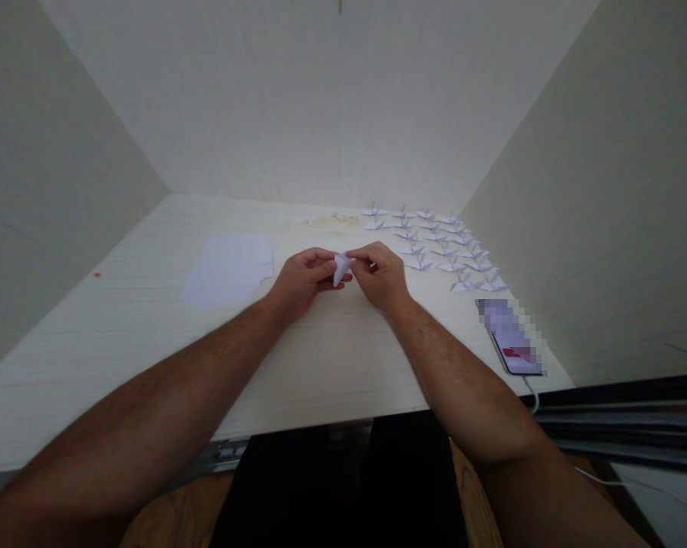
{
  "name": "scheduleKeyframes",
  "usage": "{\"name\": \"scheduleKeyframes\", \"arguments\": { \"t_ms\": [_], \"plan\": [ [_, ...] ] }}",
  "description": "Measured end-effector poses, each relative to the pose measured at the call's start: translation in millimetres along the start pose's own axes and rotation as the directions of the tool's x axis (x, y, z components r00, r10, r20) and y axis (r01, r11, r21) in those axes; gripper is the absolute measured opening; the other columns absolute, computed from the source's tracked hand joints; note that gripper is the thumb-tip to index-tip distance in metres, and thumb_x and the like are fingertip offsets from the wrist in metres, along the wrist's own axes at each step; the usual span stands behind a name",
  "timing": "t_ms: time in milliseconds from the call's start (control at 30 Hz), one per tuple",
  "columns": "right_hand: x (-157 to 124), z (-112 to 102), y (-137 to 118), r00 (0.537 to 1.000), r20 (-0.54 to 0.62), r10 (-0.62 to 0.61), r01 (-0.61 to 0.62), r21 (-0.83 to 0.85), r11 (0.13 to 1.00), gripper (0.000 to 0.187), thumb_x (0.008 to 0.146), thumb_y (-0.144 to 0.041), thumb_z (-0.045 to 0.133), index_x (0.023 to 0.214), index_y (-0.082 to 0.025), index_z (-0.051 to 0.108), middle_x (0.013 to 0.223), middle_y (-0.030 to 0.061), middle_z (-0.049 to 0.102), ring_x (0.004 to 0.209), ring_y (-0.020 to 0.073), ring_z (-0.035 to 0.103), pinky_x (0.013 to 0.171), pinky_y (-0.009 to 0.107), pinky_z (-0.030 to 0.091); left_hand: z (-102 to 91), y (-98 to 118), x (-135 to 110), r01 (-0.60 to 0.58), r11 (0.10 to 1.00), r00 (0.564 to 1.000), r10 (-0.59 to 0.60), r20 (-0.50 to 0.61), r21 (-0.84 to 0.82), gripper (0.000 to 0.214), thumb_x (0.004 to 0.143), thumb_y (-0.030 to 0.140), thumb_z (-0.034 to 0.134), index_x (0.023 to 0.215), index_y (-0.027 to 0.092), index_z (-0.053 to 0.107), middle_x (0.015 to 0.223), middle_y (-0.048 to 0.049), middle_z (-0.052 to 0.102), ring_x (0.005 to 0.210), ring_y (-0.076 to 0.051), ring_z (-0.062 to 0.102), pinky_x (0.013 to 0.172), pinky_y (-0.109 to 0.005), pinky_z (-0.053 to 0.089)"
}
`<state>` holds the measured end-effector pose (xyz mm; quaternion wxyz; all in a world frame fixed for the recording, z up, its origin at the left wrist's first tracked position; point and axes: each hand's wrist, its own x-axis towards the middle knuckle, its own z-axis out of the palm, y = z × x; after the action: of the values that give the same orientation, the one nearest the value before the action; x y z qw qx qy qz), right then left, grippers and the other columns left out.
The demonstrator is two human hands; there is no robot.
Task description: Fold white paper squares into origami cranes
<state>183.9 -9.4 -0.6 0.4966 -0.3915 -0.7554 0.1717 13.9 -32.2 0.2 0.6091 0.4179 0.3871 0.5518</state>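
Both my hands meet over the middle of the pale wooden desk (pixel 149 335). My left hand (pixel 301 280) and my right hand (pixel 381 275) pinch a small folded piece of white paper (pixel 340 268) between their fingertips, holding it just above the desk surface. The fingers of both hands are curled closed on the paper. Part of the paper is hidden behind my fingers.
Several finished white paper cranes (pixel 435 242) lie in rows at the back right of the desk. A stack of white sheets (pixel 229 268) lies to the left. A phone (pixel 510 336) with a white cable sits near the right front edge. White walls enclose three sides.
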Motion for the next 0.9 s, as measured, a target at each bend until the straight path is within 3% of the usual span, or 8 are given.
{"name": "scheduleKeyframes", "arguments": {
  "t_ms": [233, 500, 900],
  "plan": [
    [-1.6, 2.1, 0.9, 0.998, 0.065, 0.002, -0.005, 0.046, 0.999, 0.011, 0.082, -0.030, 0.071, 0.090, -0.023, 0.071, 0.079, 0.0001, 0.064, 0.069, 0.0124, 0.055, 0.069, 0.029, 0.047, 0.9, -1.1, -0.9, -0.048, 0.999, 0.999, 0.048, 0.008, -0.022, 0.034, 0.061, 0.028, 0.088, 0.082, 0.014, 0.064, 0.077, -0.0033, 0.072, 0.066, -0.015, 0.068, 0.066, -0.032, 0.059],
    [-0.3, 2.3, 2.2, 0.998, 0.053, 0.040, -0.044, 0.069, 0.997, 0.009, 0.080, -0.024, 0.070, 0.076, -0.021, 0.063, 0.079, -0.0004, 0.061, 0.071, 0.0122, 0.055, 0.065, 0.027, 0.045, -0.3, -3.3, -0.1, -0.054, 0.999, 0.999, 0.054, 0.003, -0.008, 0.036, 0.060, 0.029, 0.088, 0.085, 0.015, 0.065, 0.078, -0.0034, 0.072, 0.068, -0.016, 0.069, 0.069, -0.035, 0.059],
    [-0.6, 2.4, -1.8, 0.989, 0.093, 0.119, -0.130, 0.125, 0.984, 0.010, 0.082, -0.030, 0.068, 0.088, -0.022, 0.067, 0.077, -0.0011, 0.065, 0.069, 0.0122, 0.056, 0.068, 0.027, 0.047, 0.7, -2.8, -0.2, -0.068, 0.998, 0.998, 0.068, -0.009, 0.008, 0.034, 0.061, 0.030, 0.087, 0.084, 0.015, 0.066, 0.079, -0.0029, 0.071, 0.070, -0.015, 0.069, 0.072, -0.035, 0.059]
  ]
}}
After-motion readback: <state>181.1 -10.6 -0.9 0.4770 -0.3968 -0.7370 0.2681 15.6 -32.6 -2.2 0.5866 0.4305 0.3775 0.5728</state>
